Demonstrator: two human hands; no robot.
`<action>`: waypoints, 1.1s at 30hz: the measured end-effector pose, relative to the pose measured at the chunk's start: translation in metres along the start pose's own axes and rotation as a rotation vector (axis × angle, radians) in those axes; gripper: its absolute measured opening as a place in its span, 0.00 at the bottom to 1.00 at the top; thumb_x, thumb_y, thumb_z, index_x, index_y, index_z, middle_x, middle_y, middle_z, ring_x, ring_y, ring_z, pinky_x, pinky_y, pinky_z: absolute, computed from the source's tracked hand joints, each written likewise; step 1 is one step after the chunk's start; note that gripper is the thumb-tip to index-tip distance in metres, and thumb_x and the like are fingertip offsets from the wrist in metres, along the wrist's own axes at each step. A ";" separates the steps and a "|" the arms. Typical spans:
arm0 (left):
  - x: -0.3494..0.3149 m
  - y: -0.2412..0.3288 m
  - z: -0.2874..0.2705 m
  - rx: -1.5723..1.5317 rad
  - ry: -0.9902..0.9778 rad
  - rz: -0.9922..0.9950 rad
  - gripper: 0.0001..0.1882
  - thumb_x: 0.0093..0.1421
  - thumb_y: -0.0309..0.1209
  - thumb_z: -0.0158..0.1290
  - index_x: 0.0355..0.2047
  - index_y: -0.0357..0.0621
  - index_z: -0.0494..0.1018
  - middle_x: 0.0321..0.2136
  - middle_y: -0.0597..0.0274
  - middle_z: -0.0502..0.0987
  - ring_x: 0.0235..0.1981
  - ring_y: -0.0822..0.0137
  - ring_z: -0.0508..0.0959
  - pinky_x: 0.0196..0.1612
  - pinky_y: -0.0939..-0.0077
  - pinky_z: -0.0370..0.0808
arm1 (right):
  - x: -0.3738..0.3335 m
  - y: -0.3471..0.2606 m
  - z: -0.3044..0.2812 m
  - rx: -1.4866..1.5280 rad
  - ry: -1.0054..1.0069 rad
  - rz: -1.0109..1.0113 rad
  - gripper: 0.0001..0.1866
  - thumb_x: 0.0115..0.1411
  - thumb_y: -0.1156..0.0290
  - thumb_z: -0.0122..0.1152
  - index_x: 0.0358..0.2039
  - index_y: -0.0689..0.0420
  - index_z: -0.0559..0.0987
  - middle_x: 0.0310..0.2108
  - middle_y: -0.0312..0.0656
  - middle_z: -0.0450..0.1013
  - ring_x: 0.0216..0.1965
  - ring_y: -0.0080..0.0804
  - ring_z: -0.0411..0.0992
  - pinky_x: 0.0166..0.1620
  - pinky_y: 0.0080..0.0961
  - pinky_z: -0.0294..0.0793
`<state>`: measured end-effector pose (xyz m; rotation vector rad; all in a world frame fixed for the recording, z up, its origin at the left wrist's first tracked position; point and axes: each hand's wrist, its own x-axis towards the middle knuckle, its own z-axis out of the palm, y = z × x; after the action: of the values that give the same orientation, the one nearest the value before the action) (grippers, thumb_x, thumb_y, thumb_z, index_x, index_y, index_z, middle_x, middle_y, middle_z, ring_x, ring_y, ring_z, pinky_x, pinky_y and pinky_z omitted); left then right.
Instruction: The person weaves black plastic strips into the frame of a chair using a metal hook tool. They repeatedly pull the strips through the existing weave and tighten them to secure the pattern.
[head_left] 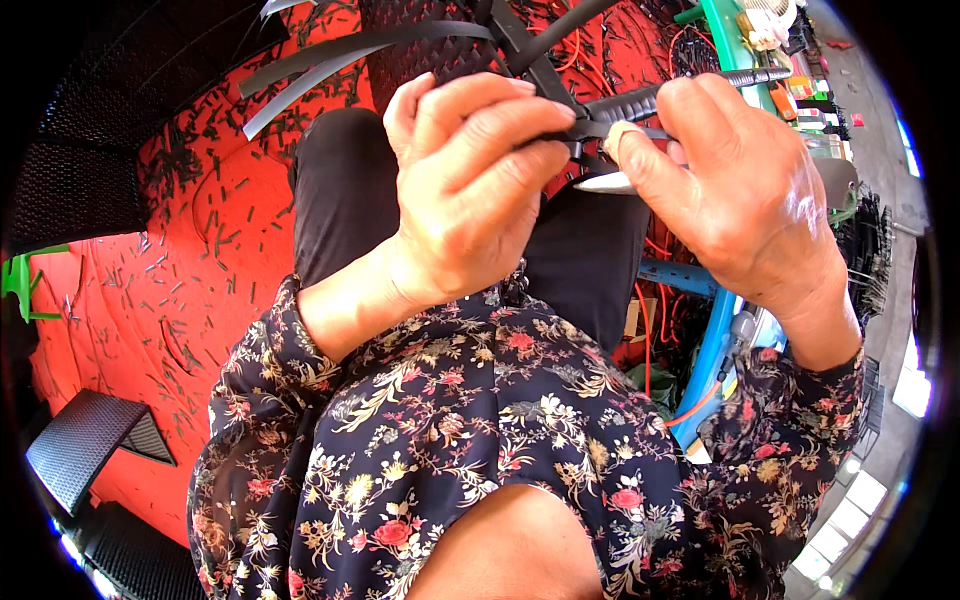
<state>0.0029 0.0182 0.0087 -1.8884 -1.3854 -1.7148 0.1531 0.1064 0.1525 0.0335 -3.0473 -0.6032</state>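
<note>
My left hand (465,190) is raised in front of my lap, its fingers pinching a flat black strip (590,129) beside a black furniture frame (550,80). Strip ends (385,38) trail off to the left behind that hand. Across from it, my right hand (745,190) closes its thumb and forefinger on the same strip's other side. A pale pointed blade (606,184) juts out from under the right hand; its handle is hidden in the palm. A tan wrap covers the tip of my right thumb. A strip-wrapped bar (625,104) of the frame runs behind the right hand.
Black offcuts litter the red floor covering (240,210). Dark woven furniture (90,190) stands at the left, with a smaller woven piece (90,440) below it. A green-edged table (730,45) with assorted items is at the far right, near a blue frame (705,370) and orange cords.
</note>
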 end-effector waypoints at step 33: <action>0.003 0.006 0.013 -0.088 0.087 0.048 0.09 0.40 0.24 0.59 0.25 0.45 0.76 0.23 0.69 0.70 0.35 0.67 0.75 0.52 0.54 0.59 | -0.017 -0.015 0.024 0.256 0.279 0.235 0.10 0.45 0.78 0.64 0.30 0.59 0.75 0.25 0.39 0.67 0.25 0.36 0.72 0.24 0.28 0.71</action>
<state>0.0156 0.0255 0.0101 -1.8520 -1.2421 -1.8393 0.1696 0.1023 0.1241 -0.2118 -2.7787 -0.1740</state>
